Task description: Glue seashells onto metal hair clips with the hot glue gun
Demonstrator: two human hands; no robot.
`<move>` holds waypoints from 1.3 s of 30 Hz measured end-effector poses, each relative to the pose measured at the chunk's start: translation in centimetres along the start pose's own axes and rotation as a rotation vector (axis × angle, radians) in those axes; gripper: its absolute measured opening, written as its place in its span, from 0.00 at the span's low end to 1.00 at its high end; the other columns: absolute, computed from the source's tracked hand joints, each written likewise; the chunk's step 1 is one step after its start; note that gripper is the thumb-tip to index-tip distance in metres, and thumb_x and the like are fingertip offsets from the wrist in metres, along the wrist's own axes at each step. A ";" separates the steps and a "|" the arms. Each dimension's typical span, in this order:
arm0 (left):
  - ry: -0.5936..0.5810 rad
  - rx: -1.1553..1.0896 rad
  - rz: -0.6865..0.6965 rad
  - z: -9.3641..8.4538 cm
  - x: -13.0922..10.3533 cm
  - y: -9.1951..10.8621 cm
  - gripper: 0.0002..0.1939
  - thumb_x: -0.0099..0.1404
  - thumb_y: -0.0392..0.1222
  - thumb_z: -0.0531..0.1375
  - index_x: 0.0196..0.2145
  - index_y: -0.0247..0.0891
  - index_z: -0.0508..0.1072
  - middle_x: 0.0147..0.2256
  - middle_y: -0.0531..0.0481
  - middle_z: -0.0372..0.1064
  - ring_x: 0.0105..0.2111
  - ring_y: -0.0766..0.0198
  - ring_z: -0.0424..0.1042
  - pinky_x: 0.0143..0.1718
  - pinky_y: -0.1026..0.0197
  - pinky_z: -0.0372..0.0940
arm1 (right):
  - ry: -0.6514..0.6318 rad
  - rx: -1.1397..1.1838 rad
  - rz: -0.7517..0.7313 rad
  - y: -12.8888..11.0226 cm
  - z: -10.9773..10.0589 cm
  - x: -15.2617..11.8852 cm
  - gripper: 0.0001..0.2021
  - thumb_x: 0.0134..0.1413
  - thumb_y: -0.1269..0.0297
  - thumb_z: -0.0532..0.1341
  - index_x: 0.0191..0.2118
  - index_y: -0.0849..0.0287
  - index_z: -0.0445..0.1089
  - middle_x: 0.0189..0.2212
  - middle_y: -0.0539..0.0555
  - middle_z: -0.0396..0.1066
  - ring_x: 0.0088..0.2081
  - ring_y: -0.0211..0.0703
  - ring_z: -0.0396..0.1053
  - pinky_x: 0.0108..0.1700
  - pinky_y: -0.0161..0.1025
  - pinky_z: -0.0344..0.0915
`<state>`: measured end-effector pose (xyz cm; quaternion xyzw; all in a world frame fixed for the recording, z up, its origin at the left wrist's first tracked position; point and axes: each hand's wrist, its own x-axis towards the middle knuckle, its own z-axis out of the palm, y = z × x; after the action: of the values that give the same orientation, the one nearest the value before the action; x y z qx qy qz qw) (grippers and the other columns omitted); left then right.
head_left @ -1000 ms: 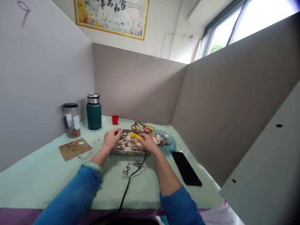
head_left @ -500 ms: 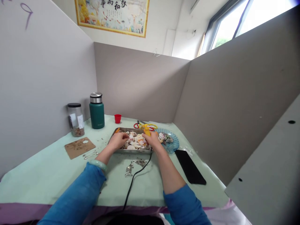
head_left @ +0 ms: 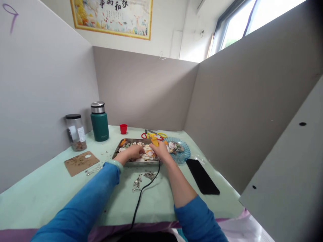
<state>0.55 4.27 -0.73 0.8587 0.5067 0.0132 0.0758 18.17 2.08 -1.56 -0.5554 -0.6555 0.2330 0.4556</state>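
A metal tray (head_left: 146, 163) full of seashells (head_left: 148, 150) lies at the middle of the table. My left hand (head_left: 135, 152) reaches into it from the left, fingers bent down among the shells; what its fingertips pinch, if anything, is hidden. My right hand (head_left: 160, 150) is wrapped round a yellow glue gun (head_left: 153, 139) above the tray's right part. From the gun a black cord (head_left: 142, 195) runs down to the table's front edge. Small silver metal pieces (head_left: 137, 182) lie in front of the tray. A blue plate (head_left: 185, 153) with shell pieces stands right of my right hand.
Scissors (head_left: 161, 135) lie behind the tray, near a red cup (head_left: 123, 129). A green flask (head_left: 99, 122) and a lidded jar (head_left: 76, 132) stand at the left. Nearer are brown cardboard (head_left: 81, 163) and metal pins (head_left: 94, 170). A black phone-like slab (head_left: 202, 177) lies right. Partitions surround the table.
My left hand has moved right and down, deeper among the shells. My right hand keeps hold of the glue gun. The whole view has shifted slightly.
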 end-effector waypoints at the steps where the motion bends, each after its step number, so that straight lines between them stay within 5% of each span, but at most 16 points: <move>1: 0.002 -0.004 0.003 0.1 0.0 0.0 0.21 0.51 0.33 0.60 0.44 0.42 0.75 0.39 0.49 0.75 0.37 0.61 0.72 0.36 0.67 0.62 | 0.005 -0.003 0.000 0.1 0.0 0.1 0.09 0.45 0.58 0.59 0.27 0.59 0.67 0.21 0.50 0.65 0.25 0.39 0.61 0.27 0.34 0.54; 10: 0.211 -0.381 -0.106 0.3 -1.0 -0.9 0.15 0.58 0.47 0.56 0.34 0.34 0.77 0.28 0.49 0.74 0.29 0.62 0.71 0.30 0.66 0.61 | 0.042 0.055 0.015 0.4 0.1 0.3 0.10 0.44 0.57 0.60 0.26 0.59 0.66 0.20 0.50 0.64 0.23 0.39 0.61 0.26 0.34 0.55; 15: 0.215 -0.593 0.041 0.4 -1.4 -1.2 0.20 0.59 0.51 0.53 0.38 0.35 0.76 0.34 0.48 0.76 0.34 0.62 0.72 0.36 0.65 0.64 | 0.020 0.115 0.033 0.2 0.0 0.1 0.10 0.45 0.57 0.59 0.26 0.60 0.66 0.19 0.49 0.64 0.21 0.39 0.61 0.25 0.34 0.56; 19: 0.233 -0.291 -0.087 -0.1 -1.0 -0.7 0.13 0.57 0.42 0.56 0.35 0.37 0.78 0.33 0.48 0.76 0.34 0.61 0.73 0.37 0.64 0.63 | 0.032 0.118 0.040 0.1 0.0 0.0 0.11 0.44 0.56 0.59 0.26 0.59 0.66 0.19 0.48 0.63 0.20 0.38 0.62 0.24 0.34 0.56; 25: 0.064 0.113 -0.098 -0.6 0.7 1.8 0.12 0.56 0.37 0.56 0.37 0.41 0.78 0.37 0.45 0.76 0.36 0.58 0.73 0.38 0.63 0.64 | 0.054 0.056 0.001 0.5 0.3 0.3 0.11 0.44 0.56 0.59 0.26 0.59 0.67 0.20 0.50 0.65 0.24 0.40 0.62 0.26 0.34 0.56; 32: 0.049 0.190 -0.184 -0.3 1.5 3.2 0.14 0.54 0.35 0.57 0.38 0.32 0.76 0.40 0.33 0.73 0.40 0.52 0.73 0.39 0.60 0.65 | 0.079 0.027 -0.020 0.7 0.6 0.4 0.08 0.44 0.58 0.60 0.27 0.59 0.68 0.21 0.50 0.66 0.25 0.41 0.62 0.27 0.34 0.55; 39: -0.013 0.162 -0.117 -1.2 0.0 2.7 0.13 0.54 0.34 0.58 0.38 0.34 0.76 0.35 0.38 0.75 0.37 0.55 0.74 0.39 0.61 0.64 | 0.056 0.025 -0.016 0.9 0.7 0.5 0.09 0.45 0.58 0.60 0.27 0.58 0.67 0.21 0.49 0.66 0.24 0.40 0.62 0.26 0.34 0.55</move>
<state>2.81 3.08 0.82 0.8311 0.5548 -0.0377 0.0100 18.01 2.93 -2.45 -0.5509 -0.6438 0.2218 0.4825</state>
